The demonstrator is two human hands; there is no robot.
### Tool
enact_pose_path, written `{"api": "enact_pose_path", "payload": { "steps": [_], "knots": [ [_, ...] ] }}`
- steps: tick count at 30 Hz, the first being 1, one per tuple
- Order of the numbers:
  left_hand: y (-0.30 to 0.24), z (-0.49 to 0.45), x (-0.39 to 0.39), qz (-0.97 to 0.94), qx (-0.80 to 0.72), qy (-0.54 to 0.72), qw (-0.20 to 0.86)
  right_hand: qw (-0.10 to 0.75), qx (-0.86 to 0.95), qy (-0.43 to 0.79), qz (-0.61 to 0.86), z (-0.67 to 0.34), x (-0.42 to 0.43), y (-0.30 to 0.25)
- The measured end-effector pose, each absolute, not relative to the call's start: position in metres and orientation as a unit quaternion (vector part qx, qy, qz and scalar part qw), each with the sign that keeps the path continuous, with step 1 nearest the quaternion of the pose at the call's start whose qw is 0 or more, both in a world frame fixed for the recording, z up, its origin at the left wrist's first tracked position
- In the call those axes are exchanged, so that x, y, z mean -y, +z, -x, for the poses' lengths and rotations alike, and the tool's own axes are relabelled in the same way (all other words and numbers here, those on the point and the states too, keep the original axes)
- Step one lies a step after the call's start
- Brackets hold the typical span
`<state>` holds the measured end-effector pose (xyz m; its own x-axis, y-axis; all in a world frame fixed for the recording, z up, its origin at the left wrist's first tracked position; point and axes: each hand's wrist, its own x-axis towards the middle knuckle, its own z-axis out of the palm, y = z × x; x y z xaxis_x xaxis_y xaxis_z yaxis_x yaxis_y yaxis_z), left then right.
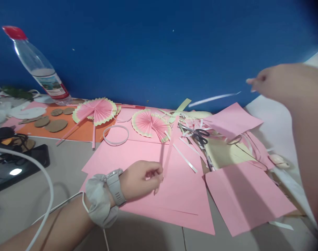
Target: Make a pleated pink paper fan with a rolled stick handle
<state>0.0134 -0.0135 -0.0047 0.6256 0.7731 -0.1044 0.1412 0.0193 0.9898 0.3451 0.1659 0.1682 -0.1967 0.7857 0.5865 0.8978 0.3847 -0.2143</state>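
My left hand (143,179) is closed in a pinch on the lower end of a narrow pink paper strip (171,143), which rises above the pink sheets (148,158). Up at the right, my right hand (274,82) is lifted before the blue wall, its thumb and finger slightly apart and a little blurred. A thin white strip (213,99) hangs in the air just left of its fingertips, with a gap visible between. Beyond my left hand lies a pleated pink paper fan (150,124) with a yellow-green edge. A second pleated fan (103,111) has pink strips on it.
Black-handled scissors (200,136) lie among paper scraps. A roll-like ring (116,135) rests on pink paper. Brown cardboard discs (56,125) sit on an orange sheet (77,131). A red-capped bottle (41,66), a phone (22,170) and a white cable (50,181) are at left.
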Motion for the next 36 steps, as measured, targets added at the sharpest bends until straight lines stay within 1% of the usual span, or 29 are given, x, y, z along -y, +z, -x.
{"api": "enact_pose_path", "payload": {
  "steps": [1,3,6,7,8,10,11,14,19,25,29,32,36],
  "knots": [
    [-0.004,-0.014,0.013,-0.644,-0.348,0.258,0.63,0.294,0.772,-0.067,0.56,-0.339,-0.151,0.156],
    [-0.004,-0.014,0.013,-0.626,-0.345,0.265,0.647,0.238,0.778,0.024,0.582,-0.314,-0.115,0.122],
    [-0.002,-0.014,0.013,-0.593,-0.345,0.278,0.672,0.202,0.799,0.132,0.55,-0.258,-0.057,0.065],
    [-0.001,-0.015,0.013,-0.585,-0.346,0.284,0.676,0.213,0.789,0.22,0.533,-0.239,-0.039,0.05],
    [-0.001,-0.015,0.012,-0.581,-0.347,0.291,0.676,0.241,0.773,0.29,0.511,-0.223,-0.024,0.036],
    [0.0,-0.015,0.012,-0.585,-0.352,0.303,0.665,0.29,0.741,0.379,0.472,-0.198,-0.003,0.018],
    [0.001,-0.015,0.011,-0.593,-0.355,0.306,0.655,0.295,0.731,0.401,0.467,-0.191,0.004,0.012],
    [0.002,-0.014,0.01,-0.616,-0.367,0.306,0.626,0.305,0.718,0.416,0.466,-0.185,0.011,0.005],
    [0.004,-0.013,0.011,-0.636,-0.398,0.297,0.59,0.27,0.716,0.435,0.474,-0.191,0.012,0.004],
    [0.007,-0.015,0.011,-0.672,-0.42,0.258,0.553,0.273,0.722,0.444,0.454,-0.192,0.013,0.003],
    [0.008,-0.014,0.01,-0.679,-0.419,0.246,0.55,0.258,0.725,0.438,0.465,-0.193,0.012,0.002],
    [0.007,-0.013,0.011,-0.671,-0.404,0.264,0.563,0.272,0.722,0.438,0.461,-0.194,0.012,0.001],
    [0.007,-0.014,0.01,-0.664,-0.428,0.275,0.548,0.278,0.723,0.434,0.46,-0.194,0.011,0.002]
  ]
}}
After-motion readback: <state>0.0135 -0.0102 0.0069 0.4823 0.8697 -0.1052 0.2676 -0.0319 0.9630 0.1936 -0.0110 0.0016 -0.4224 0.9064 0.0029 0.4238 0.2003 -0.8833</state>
